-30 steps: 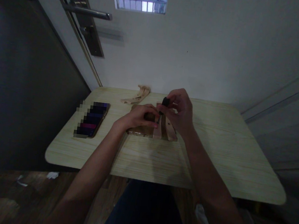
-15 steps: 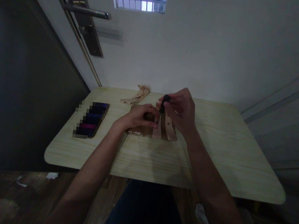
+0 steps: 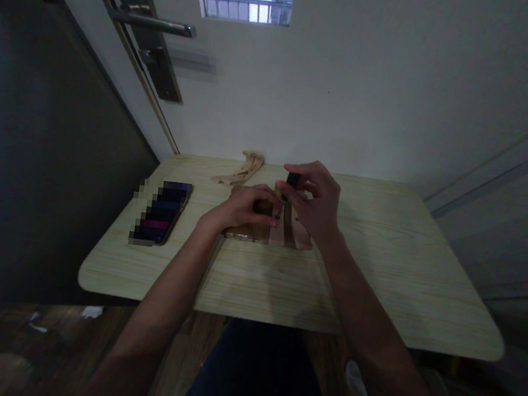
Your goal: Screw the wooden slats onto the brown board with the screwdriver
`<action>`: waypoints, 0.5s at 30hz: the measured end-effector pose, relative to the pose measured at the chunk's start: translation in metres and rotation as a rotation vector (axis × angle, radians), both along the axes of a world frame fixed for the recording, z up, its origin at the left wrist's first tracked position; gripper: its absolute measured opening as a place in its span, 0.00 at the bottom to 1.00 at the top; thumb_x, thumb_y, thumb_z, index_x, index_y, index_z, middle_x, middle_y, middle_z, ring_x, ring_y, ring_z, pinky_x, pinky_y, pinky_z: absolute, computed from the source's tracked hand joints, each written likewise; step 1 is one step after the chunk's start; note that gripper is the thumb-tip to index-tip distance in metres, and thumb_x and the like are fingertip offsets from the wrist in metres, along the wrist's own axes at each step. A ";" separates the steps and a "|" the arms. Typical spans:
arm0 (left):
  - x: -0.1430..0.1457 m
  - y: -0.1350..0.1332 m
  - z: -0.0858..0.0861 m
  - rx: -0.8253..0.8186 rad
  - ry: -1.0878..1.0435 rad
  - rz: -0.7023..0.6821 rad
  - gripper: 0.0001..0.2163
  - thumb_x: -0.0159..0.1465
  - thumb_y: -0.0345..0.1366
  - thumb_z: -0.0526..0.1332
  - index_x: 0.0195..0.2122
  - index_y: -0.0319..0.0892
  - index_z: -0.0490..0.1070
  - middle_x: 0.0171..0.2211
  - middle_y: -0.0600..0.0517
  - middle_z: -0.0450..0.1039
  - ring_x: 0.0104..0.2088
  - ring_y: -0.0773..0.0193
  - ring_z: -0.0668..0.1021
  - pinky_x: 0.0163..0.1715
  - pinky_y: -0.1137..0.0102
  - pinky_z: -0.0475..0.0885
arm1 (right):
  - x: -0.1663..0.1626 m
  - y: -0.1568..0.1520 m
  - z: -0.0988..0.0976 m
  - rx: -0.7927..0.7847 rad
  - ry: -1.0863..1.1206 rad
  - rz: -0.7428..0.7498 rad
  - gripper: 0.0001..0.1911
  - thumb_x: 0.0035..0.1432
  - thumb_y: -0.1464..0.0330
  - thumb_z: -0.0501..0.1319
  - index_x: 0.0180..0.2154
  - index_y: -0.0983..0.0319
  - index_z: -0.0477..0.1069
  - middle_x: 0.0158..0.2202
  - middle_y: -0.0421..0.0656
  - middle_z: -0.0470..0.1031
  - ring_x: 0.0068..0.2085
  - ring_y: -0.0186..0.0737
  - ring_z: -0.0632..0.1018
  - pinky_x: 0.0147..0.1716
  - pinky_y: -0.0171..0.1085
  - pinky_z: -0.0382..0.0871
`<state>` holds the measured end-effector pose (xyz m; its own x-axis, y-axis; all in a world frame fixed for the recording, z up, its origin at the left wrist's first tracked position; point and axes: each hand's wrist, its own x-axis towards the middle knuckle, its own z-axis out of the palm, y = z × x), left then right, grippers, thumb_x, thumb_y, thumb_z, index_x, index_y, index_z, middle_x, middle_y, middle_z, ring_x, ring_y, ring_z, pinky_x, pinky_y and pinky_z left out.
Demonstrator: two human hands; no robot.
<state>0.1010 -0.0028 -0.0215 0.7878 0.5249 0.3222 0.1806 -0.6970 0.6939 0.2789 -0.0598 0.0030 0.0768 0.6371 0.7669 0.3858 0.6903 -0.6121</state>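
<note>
A brown, glossy-edged board (image 3: 247, 231) lies on the table, with pale beige strips (image 3: 277, 234) laid across its right part. Over the board rests my left hand (image 3: 248, 206), its thumb and fingertips curved and pressing on the left strip on either side of a thin metal tip. My right hand (image 3: 316, 197) grips the black handle of a screwdriver (image 3: 293, 179) between thumb and fingers. The tool stands nearly upright, its metal shaft reaching down to the strip between my left fingertips. Whether a small screw sits under the tip is too small to tell.
Another curled beige strip (image 3: 243, 169) lies at the table's back edge. On the left is a phone (image 3: 162, 212), partly pixelated. The pale wooden table (image 3: 404, 258) stands against a white door with a metal handle (image 3: 155, 23).
My right hand has turned and lowered slightly around the screwdriver handle, its fingers now covering more of it. My left hand has stayed in place.
</note>
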 end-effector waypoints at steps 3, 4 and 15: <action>0.000 0.001 -0.001 -0.012 -0.016 -0.003 0.14 0.56 0.41 0.70 0.41 0.43 0.76 0.42 0.50 0.76 0.43 0.60 0.77 0.46 0.66 0.70 | 0.001 -0.004 0.005 -0.003 -0.042 -0.015 0.09 0.56 0.62 0.66 0.41 0.53 0.75 0.36 0.38 0.72 0.35 0.33 0.75 0.30 0.32 0.74; 0.000 0.001 -0.002 -0.013 -0.020 -0.005 0.14 0.56 0.41 0.70 0.41 0.43 0.76 0.42 0.49 0.76 0.43 0.60 0.77 0.46 0.65 0.71 | 0.002 -0.006 0.006 -0.023 -0.054 0.011 0.09 0.58 0.61 0.64 0.42 0.53 0.74 0.37 0.39 0.73 0.37 0.33 0.76 0.31 0.32 0.75; 0.001 0.001 -0.001 0.019 -0.025 -0.031 0.13 0.56 0.40 0.70 0.41 0.43 0.75 0.44 0.48 0.76 0.46 0.59 0.77 0.49 0.64 0.70 | 0.008 -0.005 0.005 -0.183 0.049 0.284 0.13 0.61 0.63 0.61 0.48 0.55 0.73 0.44 0.41 0.78 0.39 0.32 0.81 0.36 0.31 0.78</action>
<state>0.1016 -0.0014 -0.0225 0.7953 0.4935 0.3520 0.1411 -0.7155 0.6842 0.2873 -0.0652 0.0075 -0.0902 0.7651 0.6376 0.1610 0.6430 -0.7487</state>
